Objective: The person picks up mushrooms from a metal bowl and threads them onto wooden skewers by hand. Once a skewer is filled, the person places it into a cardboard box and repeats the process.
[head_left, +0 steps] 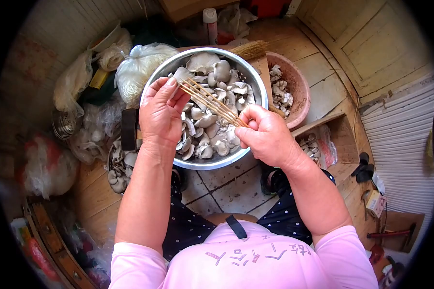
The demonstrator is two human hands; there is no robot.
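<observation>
A large metal basin [208, 165] in front of me holds many grey oyster mushrooms [206, 120]. Over its left side, my left hand [160, 115] pinches a single oyster mushroom piece [182, 73] between thumb and fingers, palm turned up. My right hand [269, 137] is closed around the near ends of several thin bamboo skewers [211, 102], above the basin's right rim. The skewers slant up and left across the basin, and their far tips meet the mushroom piece at my left fingertips.
Behind the basin on the right stands a pink tub [301, 91] with mushroom scraps. A cardboard box [340, 139] holds more pieces at right. Left are a bowl of mushrooms [118, 173] and a stuffed plastic bag [140, 70]. A spray can [210, 26] stands at the back.
</observation>
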